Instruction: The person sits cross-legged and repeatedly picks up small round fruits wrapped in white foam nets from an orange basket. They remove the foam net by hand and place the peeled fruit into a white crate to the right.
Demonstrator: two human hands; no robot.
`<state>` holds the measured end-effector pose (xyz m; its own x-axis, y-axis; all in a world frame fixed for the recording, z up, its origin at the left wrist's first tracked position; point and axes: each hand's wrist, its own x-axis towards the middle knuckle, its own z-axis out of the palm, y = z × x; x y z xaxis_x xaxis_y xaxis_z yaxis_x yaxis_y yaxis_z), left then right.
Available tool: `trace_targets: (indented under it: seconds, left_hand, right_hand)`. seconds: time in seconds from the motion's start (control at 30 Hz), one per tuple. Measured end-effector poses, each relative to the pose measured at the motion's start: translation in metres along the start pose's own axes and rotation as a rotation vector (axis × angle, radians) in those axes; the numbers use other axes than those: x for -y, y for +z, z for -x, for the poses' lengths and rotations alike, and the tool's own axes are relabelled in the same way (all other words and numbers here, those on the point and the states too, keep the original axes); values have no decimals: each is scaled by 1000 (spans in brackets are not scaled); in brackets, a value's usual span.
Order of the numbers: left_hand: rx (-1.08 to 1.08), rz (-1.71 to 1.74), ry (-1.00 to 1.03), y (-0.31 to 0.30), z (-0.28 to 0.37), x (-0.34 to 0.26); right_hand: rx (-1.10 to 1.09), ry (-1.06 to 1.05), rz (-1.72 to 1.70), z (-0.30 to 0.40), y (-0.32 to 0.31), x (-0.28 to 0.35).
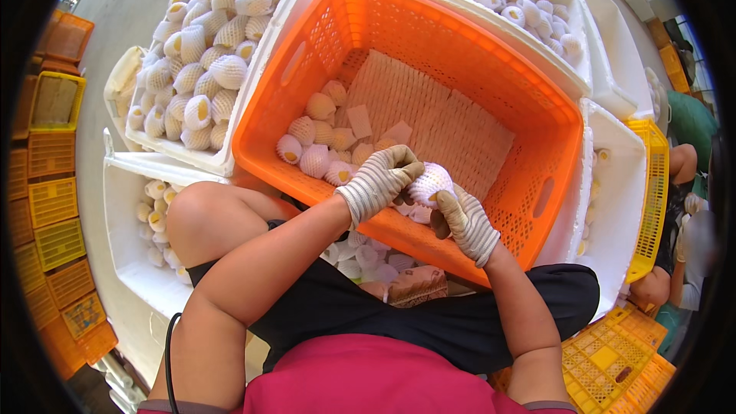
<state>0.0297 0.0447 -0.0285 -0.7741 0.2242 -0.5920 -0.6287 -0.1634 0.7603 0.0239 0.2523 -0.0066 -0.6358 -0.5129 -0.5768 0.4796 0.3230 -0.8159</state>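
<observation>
Both of my hands wear striped knit gloves with tan fingers. Between them, over the near side of an orange plastic crate, is a yellowish fruit in a white foam net sleeve. My left hand pinches the sleeve's left side. The fingers of my right hand grip its lower right side. Inside the crate, netted fruits lie in the left and near part, with small loose foam pieces among them. Foam netting sheets cover the crate's floor. My hands hide some fruits beneath them.
White foam boxes of netted fruit stand at the upper left and top. More foam boxes flank me at left and right. Loose foam sleeves lie below the crate. Another person sits at far right, near yellow crates.
</observation>
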Motion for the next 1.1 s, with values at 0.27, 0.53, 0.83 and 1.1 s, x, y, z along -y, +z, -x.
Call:
trace_targets:
  seconds: [0.27, 0.53, 0.83, 1.1]
  left_hand:
    - [-95, 322, -69, 3, -7, 11]
    - [-137, 494, -84, 2, -14, 27]
    - [-118, 547, -98, 3, -10, 23]
    - [-64, 394, -105, 13, -3, 29]
  right_hand:
    - [-101, 0, 80, 4, 7, 2]
    - [-100, 0, 26, 2, 13, 1]
    - [-193, -111, -10, -2, 19, -4]
    - [-12, -447, -33, -13, 18, -18]
